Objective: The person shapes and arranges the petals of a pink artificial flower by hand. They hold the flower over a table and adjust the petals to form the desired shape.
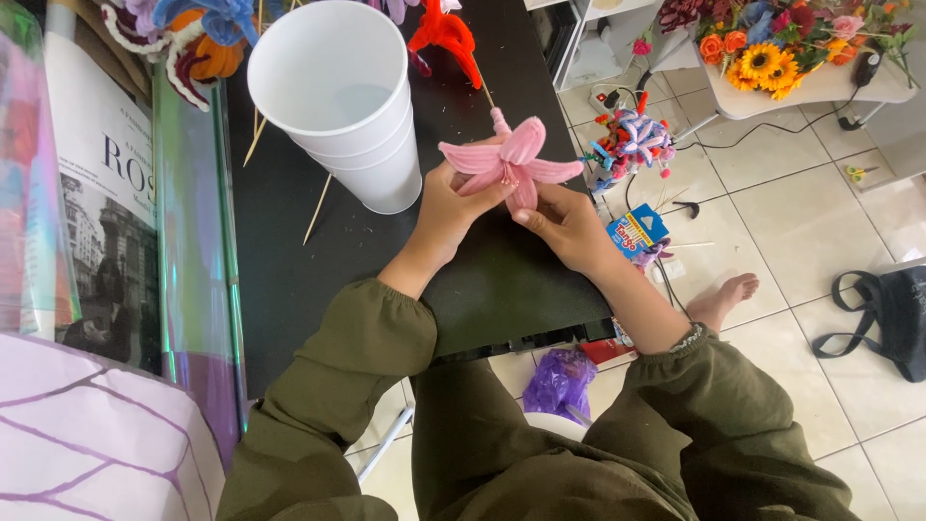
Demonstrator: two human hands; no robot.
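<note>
Pink pipe-cleaner flower (511, 161) sits over the black bench (318, 251), just beside stacked white cups (340, 96) (a red flower (444, 34) lies behind). Left hand (449, 207) and right hand (564, 224) both have fingers clamped on it.

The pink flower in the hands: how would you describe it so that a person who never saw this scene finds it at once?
Start at the black table with the stack of white cups. Just right of the cups, the left hand and right hand hold the pink flower between them. It is fuzzy, with long pointed petals, and plain pink, unlike the red flower behind it.
</note>
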